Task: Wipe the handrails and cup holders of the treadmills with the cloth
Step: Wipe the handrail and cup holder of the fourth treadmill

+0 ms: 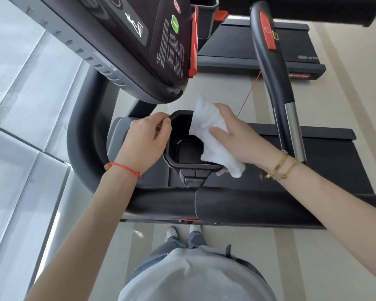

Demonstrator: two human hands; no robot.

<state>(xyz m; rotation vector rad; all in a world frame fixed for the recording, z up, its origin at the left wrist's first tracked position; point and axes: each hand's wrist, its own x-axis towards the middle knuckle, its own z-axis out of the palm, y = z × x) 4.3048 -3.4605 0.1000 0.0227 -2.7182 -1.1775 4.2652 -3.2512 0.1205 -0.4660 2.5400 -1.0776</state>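
Cloth (213, 135): was gripped by the right hand (237, 135) against the cup holder (172, 158) rim.
Left hand (148, 137): was curled, pinching the rim.

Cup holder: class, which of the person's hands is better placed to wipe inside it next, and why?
Right. The right hand already grips the cloth draped over the cup holder rim. The left hand holds no cloth; its fingers pinch the far rim, probably steadying it.

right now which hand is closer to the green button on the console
Left. The left hand grips the cup holder rim, below the green button; the right hand sits further right, holding the cloth.
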